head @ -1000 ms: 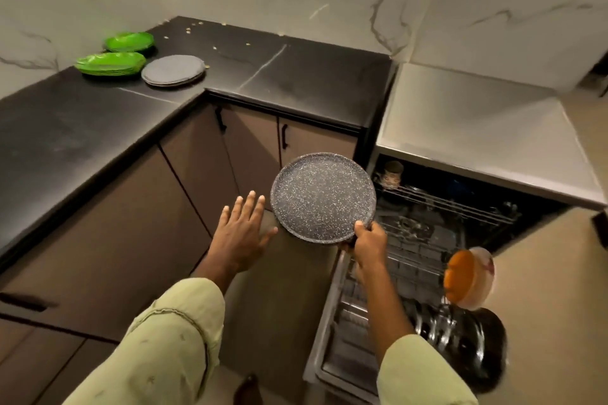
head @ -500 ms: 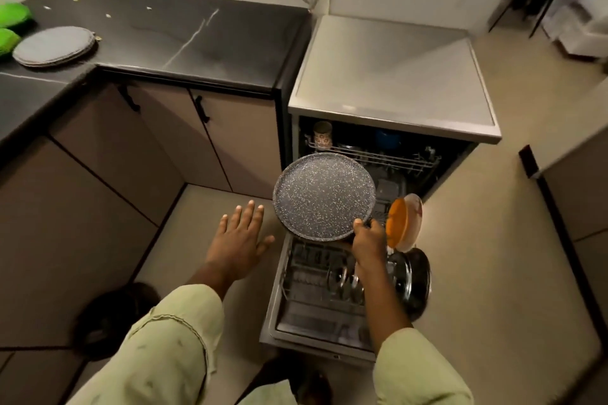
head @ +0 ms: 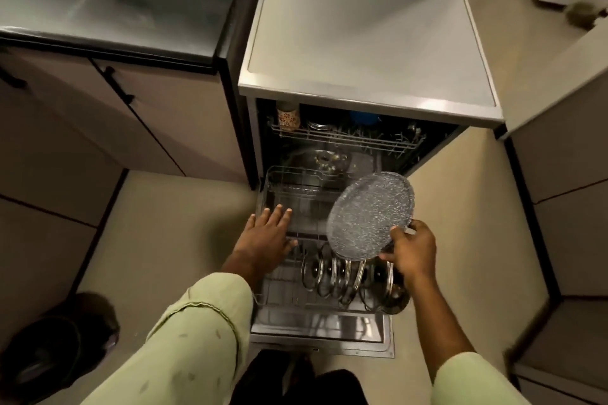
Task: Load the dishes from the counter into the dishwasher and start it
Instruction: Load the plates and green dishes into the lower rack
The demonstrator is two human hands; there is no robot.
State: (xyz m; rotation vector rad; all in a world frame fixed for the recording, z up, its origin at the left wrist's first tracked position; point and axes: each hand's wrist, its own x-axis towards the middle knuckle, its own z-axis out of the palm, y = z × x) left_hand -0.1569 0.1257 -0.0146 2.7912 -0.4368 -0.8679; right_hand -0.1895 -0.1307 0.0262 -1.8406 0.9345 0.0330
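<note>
Head view is looking steeply down onto the lower rack (head: 289,194) of the open dishwasher (head: 362,43), which is standing pulled out over the lowered door (head: 322,329). The coming move is hanging on where the speckled plate (head: 370,214) is sitting against that rack. It is being held in the air above the rack's right half, just behind a row of glass lids (head: 332,273) that are standing on edge across the rack's near part.

The right hand (head: 411,250) is gripping the plate at its near right rim, with the thumb lying on the upper face and the other fingers curling underneath, so this hand alone is carrying it. The left hand (head: 266,237) is reaching over the rack's left side with fingers straight and spread, holding nothing. Whether it is touching the wire or hovering above it is not showing clearly.

Being round, the plate is offering no long axis of its own, so its tilt is what is counting. It is leaning with its face turned up and toward the rack's left, far rim raised, neither flat nor on edge. In my judgement the bare wires in the rack's far and left part are looking like the likely slot. The plate is probably needing to be turned onto its edge before going down there, clear of the lids.

The plate itself is showing dark grey with fine pale flecks all over and a low raised rim.
</note>
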